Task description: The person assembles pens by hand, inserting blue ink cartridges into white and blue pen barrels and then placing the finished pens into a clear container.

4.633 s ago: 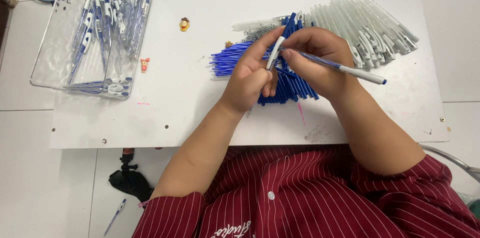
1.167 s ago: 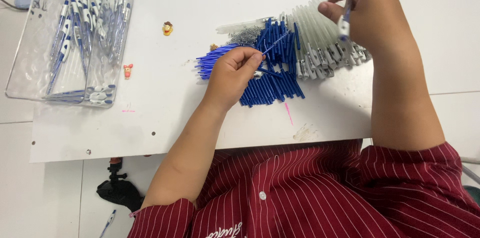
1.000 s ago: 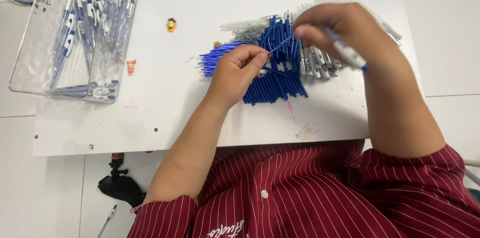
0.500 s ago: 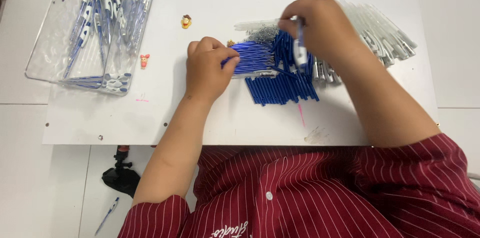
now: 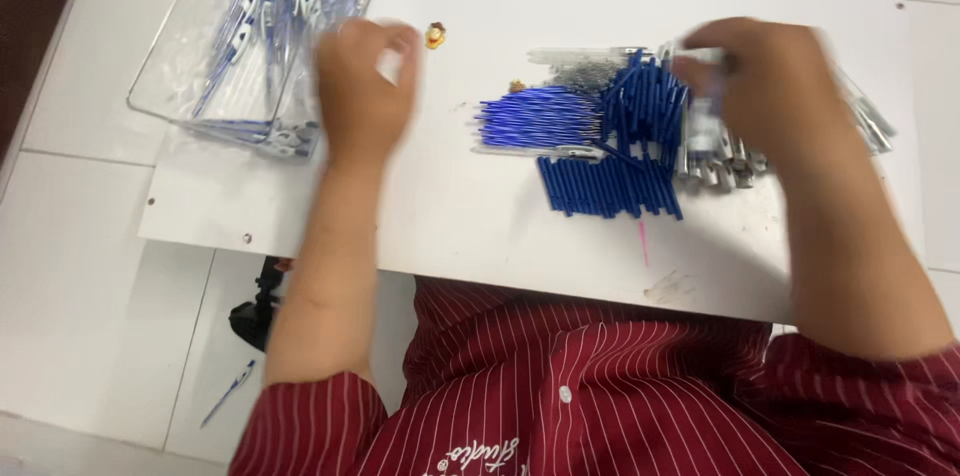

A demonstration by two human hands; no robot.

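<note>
Blue pens (image 5: pixel 600 151) lie heaped between blurred hands; fingers' grip cannot be told.

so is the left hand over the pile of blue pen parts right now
No, the left hand is off to the side next to the clear tray of pens, apart from the blue pen parts, which lie under the right hand.

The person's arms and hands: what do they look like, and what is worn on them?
Both hands, left hand and right hand, are bare, with no gloves, rings or watch to be seen, though they are blurred. The forearms are bare too. Short sleeves of a dark red shirt with thin white stripes end near the elbows.
</note>
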